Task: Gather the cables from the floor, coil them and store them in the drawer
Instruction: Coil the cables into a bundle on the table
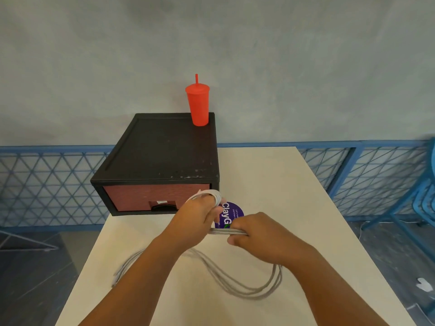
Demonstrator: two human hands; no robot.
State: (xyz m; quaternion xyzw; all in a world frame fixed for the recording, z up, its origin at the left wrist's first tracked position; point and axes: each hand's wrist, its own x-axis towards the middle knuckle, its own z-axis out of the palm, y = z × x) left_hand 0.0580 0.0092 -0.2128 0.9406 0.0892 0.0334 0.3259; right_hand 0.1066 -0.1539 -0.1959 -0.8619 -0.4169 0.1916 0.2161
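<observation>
The bundle of thin grey cables spans both hands above the white rectangular table. One end is looped over the curled fingers of the left hand. The right hand grips the straight run, fingers closed round it. Both forearms extend forward, with the hands close together and the left slightly higher. The slack strands lie on the table in wide curves below the forearms. Behind the hands stands the black box with its red-brown drawer closed.
</observation>
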